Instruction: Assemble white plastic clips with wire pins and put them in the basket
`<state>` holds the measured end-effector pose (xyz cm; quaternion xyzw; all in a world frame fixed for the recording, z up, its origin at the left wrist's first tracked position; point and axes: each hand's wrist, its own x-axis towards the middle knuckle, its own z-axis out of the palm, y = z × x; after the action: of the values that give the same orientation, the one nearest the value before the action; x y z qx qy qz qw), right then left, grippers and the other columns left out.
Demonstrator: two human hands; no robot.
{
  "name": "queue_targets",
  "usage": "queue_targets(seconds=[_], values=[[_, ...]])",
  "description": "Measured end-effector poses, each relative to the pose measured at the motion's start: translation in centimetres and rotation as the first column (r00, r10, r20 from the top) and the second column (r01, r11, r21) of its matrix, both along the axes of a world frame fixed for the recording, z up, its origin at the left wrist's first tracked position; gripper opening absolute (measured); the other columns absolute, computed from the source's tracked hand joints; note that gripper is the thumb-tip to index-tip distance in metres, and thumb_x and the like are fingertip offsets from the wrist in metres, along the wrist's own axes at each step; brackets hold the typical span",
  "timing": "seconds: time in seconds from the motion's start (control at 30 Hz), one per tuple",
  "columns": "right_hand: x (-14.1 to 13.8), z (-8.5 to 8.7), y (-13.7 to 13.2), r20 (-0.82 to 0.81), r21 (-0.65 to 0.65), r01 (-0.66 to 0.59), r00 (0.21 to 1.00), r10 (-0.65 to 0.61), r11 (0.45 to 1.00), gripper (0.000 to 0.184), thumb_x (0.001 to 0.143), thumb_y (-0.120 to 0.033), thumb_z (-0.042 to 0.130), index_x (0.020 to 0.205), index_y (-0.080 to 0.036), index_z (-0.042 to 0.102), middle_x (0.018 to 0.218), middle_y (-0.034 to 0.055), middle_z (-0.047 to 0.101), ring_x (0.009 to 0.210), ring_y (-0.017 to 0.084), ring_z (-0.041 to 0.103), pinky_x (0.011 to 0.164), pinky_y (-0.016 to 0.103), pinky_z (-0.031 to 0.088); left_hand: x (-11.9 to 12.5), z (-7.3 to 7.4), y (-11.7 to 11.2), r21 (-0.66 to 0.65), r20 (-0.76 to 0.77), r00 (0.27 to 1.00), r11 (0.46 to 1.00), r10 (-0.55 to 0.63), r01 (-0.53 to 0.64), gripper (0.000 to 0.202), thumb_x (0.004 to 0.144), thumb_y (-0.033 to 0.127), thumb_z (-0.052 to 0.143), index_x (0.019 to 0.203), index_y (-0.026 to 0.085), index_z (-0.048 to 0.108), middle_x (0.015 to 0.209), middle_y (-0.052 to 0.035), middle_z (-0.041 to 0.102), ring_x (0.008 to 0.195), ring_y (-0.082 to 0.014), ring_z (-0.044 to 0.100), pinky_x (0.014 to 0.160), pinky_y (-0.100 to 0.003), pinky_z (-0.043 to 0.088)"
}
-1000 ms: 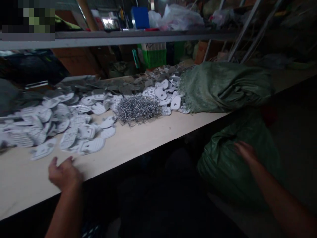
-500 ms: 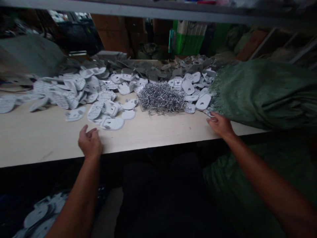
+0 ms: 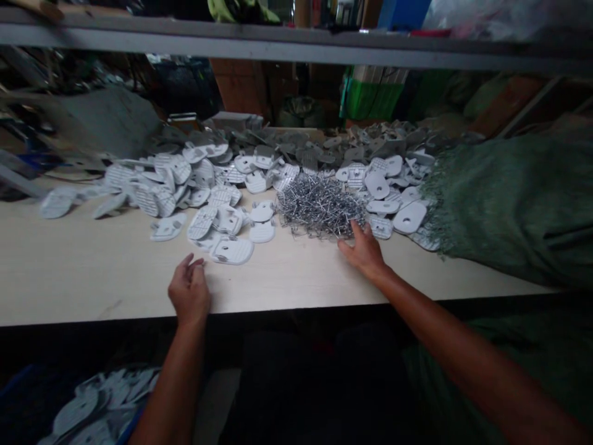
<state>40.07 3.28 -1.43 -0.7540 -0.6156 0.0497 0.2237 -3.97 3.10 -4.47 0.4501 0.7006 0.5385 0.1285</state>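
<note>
My right hand [image 3: 365, 252] is at the near right edge of a heap of thin metal wire pieces [image 3: 319, 204], which look like small springs. Its fingers are apart, with the fingertips touching or just over the wires. Over the bare board on the left, my left hand [image 3: 189, 289] is loosely curled, its fingertips a little apart and nothing visible in them. Just beyond it lies a flat white plastic piece [image 3: 236, 251] with a rounded end and a small hole. More such white pieces [image 3: 171, 176] are piled left of and behind the wires.
A green woven sack [image 3: 504, 210] lies on the right of the pale wooden table [image 3: 296, 278]. Above the back runs a shelf edge [image 3: 278, 52]. Below the table at lower left, a blue-rimmed container [image 3: 132, 426] holds more white pieces.
My right hand has moved left, from beside the sack to the wire heap. My left hand stays near the same white pieces, its fingers slightly more curled. The view has shifted.
</note>
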Motion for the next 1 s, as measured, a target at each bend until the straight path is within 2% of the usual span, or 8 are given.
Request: queue_targets(seconds=[0.17,0.3,0.43,0.5,0.6,0.77,0.9,1.0], values=[[-4.5,1.2,-2.0,0.131,-0.089,-0.055,0.989,0.067,0.995,0.067,0.106,-0.041,0.061,0.167,-0.018,0.045,0.162,0.0278,0.044,0.134,0.039,0.063,0.108,0.045,0.052,0.0,0.4,-0.3,-0.028,0.033,0.999,1.000,-0.014,0.015,0.059,0.091,0.040,0.060,0.145,0.017,0.066,0.124,-0.0128,0.079,0.118,-0.0288,0.074,0.110,-0.047,0.057],[-6.4,1.7,-1.5,0.190,-0.139,-0.090,0.975,0.116,0.986,0.054,0.111,-0.042,0.055,0.162,-0.025,0.054,0.147,0.0212,0.060,0.116,0.033,0.072,0.095,0.040,0.056,-0.4,0.1,-0.4,-0.055,0.028,0.999,0.998,-0.028,0.030,0.062,0.091,0.043,0.062,0.148,0.019,0.064,0.131,-0.0142,0.077,0.123,-0.0316,0.073,0.110,-0.050,0.056],[-5.3,2.4,0.8,0.188,-0.124,-0.155,0.966,0.177,0.980,0.043,0.108,-0.044,0.063,0.147,-0.028,0.069,0.120,0.0122,0.075,0.102,0.030,0.075,0.087,0.038,0.057,-0.8,-0.2,-0.6,-0.062,0.044,0.998,0.997,-0.048,0.051,0.061,0.092,0.043,0.060,0.148,0.019,0.064,0.133,-0.0150,0.077,0.128,-0.0333,0.071,0.116,-0.053,0.052],[-4.0,2.8,2.1,0.134,-0.066,-0.183,0.973,0.190,0.981,0.039,0.104,-0.045,0.071,0.139,-0.028,0.076,0.118,0.0097,0.078,0.107,0.030,0.075,0.090,0.038,0.056,-0.8,-0.1,-0.7,-0.067,0.061,0.996,0.996,-0.058,0.062,0.061,0.092,0.043,0.060,0.148,0.018,0.063,0.133,-0.0159,0.076,0.129,-0.0336,0.070,0.117,-0.053,0.051],[-2.3,3.0,3.3,0.065,0.007,-0.145,0.987,0.144,0.989,0.039,0.099,-0.045,0.077,0.133,-0.025,0.079,0.122,0.0096,0.079,0.111,0.030,0.074,0.092,0.037,0.056,-0.8,0.1,-0.9,-0.070,0.077,0.995,0.995,-0.068,0.074,0.060,0.093,0.041,0.059,0.148,0.018,0.063,0.135,-0.0162,0.075,0.131,-0.0330,0.069,0.117,-0.052,0.051],[-1.3,2.3,3.6,0.122,0.021,-0.268,0.957,0.264,0.963,0.033,0.100,-0.045,0.073,0.123,-0.023,0.082,0.116,0.0103,0.081,0.104,0.032,0.077,0.087,0.039,0.056,-0.6,0.2,-0.9,-0.072,0.044,0.997,0.995,-0.063,0.066,0.057,0.094,0.038,0.059,0.147,0.018,0.063,0.135,-0.0158,0.076,0.130,-0.0320,0.070,0.115,-0.050,0.053],[-1.1,1.9,4.4,-0.016,0.200,-0.145,0.988,0.151,0.969,0.041,0.097,-0.057,0.072,0.112,-0.021,0.085,0.111,0.0105,0.082,0.099,0.031,0.077,0.082,0.038,0.056,-0.6,0.0,-0.9,-0.063,0.041,0.997,0.995,-0.072,0.074,0.055,0.094,0.036,0.060,0.146,0.019,0.063,0.135,-0.0148,0.076,0.130,-0.0299,0.070,0.116,-0.047,0.052],[-1.5,1.4,4.4,0.042,0.203,-0.272,0.962,0.269,0.941,0.049,0.102,-0.063,0.059,0.110,-0.021,0.084,0.107,0.0112,0.081,0.093,0.031,0.076,0.079,0.040,0.054,-0.6,0.0,-1.0,-0.064,0.051,0.996,0.995,-0.074,0.077,0.053,0.096,0.034,0.060,0.146,0.018,0.064,0.136,-0.0151,0.075,0.131,-0.0293,0.070,0.115,-0.047,0.053]])
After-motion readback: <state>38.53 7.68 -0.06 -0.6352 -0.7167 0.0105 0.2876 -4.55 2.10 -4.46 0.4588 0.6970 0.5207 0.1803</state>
